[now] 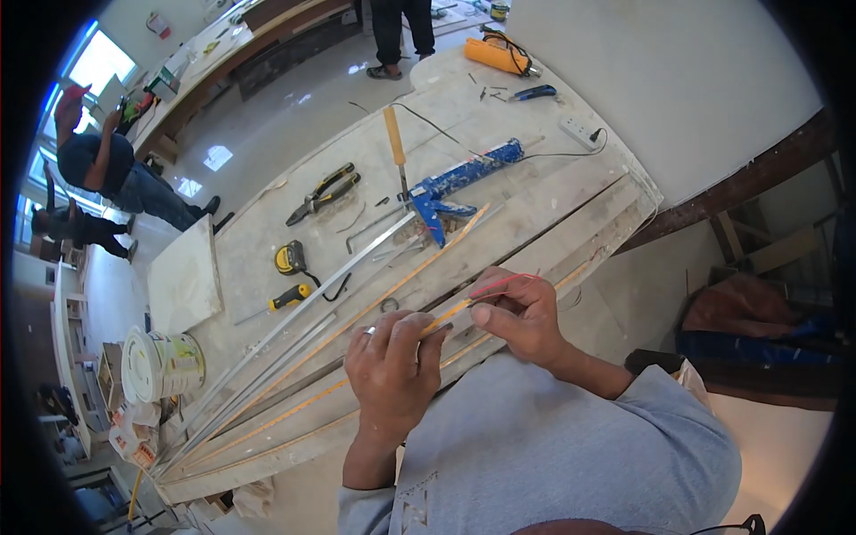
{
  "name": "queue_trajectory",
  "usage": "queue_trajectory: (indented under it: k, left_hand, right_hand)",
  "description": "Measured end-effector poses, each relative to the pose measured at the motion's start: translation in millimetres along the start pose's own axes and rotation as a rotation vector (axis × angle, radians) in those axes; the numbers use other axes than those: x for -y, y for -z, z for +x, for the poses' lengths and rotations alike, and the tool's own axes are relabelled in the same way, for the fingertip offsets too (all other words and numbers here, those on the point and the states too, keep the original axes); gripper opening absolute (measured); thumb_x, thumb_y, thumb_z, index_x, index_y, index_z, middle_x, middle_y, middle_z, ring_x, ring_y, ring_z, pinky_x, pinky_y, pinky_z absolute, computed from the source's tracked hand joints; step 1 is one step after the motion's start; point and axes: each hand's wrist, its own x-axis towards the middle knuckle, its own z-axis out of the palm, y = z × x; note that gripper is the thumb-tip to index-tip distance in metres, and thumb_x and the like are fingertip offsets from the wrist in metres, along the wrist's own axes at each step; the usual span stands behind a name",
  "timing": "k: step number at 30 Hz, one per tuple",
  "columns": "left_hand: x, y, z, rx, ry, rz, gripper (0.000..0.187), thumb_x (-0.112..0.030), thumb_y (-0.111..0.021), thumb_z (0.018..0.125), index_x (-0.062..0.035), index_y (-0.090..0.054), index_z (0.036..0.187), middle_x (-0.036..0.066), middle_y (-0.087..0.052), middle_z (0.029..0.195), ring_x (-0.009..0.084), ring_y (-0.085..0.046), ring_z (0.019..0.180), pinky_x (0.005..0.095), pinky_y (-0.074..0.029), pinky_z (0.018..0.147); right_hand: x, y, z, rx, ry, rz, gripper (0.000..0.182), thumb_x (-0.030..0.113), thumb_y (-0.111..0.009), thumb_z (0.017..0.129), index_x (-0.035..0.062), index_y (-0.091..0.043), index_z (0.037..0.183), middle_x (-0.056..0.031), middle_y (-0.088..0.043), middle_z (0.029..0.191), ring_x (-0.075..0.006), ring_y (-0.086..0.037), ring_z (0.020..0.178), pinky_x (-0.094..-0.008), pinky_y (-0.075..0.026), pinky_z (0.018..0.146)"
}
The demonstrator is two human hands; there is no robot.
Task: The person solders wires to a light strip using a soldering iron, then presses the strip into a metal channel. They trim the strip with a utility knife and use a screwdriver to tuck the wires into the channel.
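My left grip point(392, 361) clasps the yellow strip point(450, 313); my right grip point(522, 316), seemingly pinching the red wire point(501, 283), should strain neither.

We are seeing print on the bucket point(169, 364) and the bag point(132, 435) beside it, but are making out no legible words or numbers.

A single head-worn camera looks forward and down past the wearer's grey shirt point(562, 455), close above the left hand point(392, 366), right hand point(528, 323) and tabletop point(259, 223); its wide, round-edged view leans sideways, reaching a distant window point(101, 62).
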Motion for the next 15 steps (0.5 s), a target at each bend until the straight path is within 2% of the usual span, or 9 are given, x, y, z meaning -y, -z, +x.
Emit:
queue_trajectory:
  k: [4,6,13,15]
  left_hand:
    - [0.3,1.2,0.0,0.010,-0.005,0.000,0.026,-0.009,-0.088,0.074,-0.0090,-0.069,0.091,0.008,-0.072,0.085,0.0251,-0.065,0.068,0.0369,-0.047,0.061]
    - [0.7,1.7,0.0,0.009,-0.008,0.001,0.026,-0.009,-0.088,0.074,-0.0090,-0.069,0.091,0.008,-0.072,0.084,0.0249,-0.065,0.068,0.0368,-0.047,0.061]
    - [2.9,2.1,0.3,0.004,-0.034,-0.006,0.026,-0.011,-0.089,0.075,-0.0090,-0.069,0.092,0.008,-0.073,0.085,0.0239,-0.066,0.069,0.0360,-0.047,0.062]
    - [2.6,2.1,0.8,-0.002,-0.045,-0.009,0.027,-0.011,-0.089,0.074,-0.0090,-0.069,0.091,0.008,-0.073,0.085,0.0236,-0.066,0.069,0.0358,-0.046,0.062]
  right_hand:
    - [-6.5,1.9,-1.3,-0.005,-0.010,-0.060,0.012,0.003,-0.072,0.093,-0.0024,-0.071,0.103,-0.0047,-0.062,0.095,-0.0080,-0.056,0.077,-0.0228,-0.043,0.063]
    - [-8.6,1.2,-0.9,-0.017,0.049,-0.104,0.009,0.004,-0.072,0.094,-0.0025,-0.071,0.101,-0.0046,-0.062,0.093,-0.0076,-0.056,0.075,-0.0227,-0.044,0.061]
    - [-8.2,-3.4,-1.5,-0.053,0.070,-0.077,0.008,0.004,-0.073,0.093,-0.0028,-0.071,0.098,-0.0058,-0.063,0.091,-0.0083,-0.057,0.074,-0.0230,-0.045,0.062]
    - [-5.9,-0.9,-2.6,-0.025,0.083,-0.117,0.013,0.007,-0.073,0.095,-0.0017,-0.072,0.106,-0.0011,-0.066,0.094,-0.0043,-0.055,0.083,-0.0221,-0.042,0.065]
